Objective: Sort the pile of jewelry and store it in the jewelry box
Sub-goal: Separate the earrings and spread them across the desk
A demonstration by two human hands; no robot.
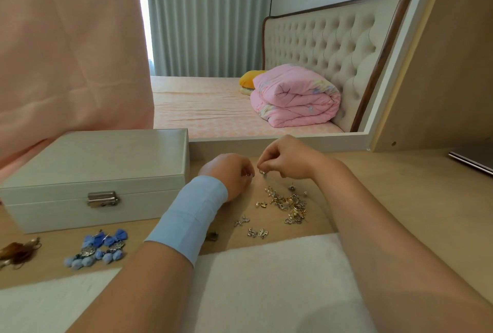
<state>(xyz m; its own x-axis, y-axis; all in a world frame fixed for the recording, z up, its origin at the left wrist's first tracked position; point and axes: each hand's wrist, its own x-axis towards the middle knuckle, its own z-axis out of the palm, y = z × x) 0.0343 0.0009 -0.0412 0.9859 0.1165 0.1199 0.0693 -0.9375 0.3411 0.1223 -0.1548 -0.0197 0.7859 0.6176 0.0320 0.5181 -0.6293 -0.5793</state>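
A tangled pile of small gold and silver jewelry (289,206) lies on the wooden tabletop right of centre. Just behind it, my right hand (286,158) pinches a small silver piece (263,172) between its fingertips. My left hand (230,172), a blue band on its wrist, is curled beside it, holding another small silver piece (248,174) at the fingertips. A few silver pieces (257,232) lie apart in front of the pile. The white jewelry box (93,172) stands closed at the left, its metal clasp (102,198) facing me.
Blue pom-pom earrings (98,248) and a brown tassel piece (18,251) lie in front of the box. A white cloth (266,266) covers the near table edge. A large mirror (240,52) stands behind, and a dark flat object (472,160) sits at the far right.
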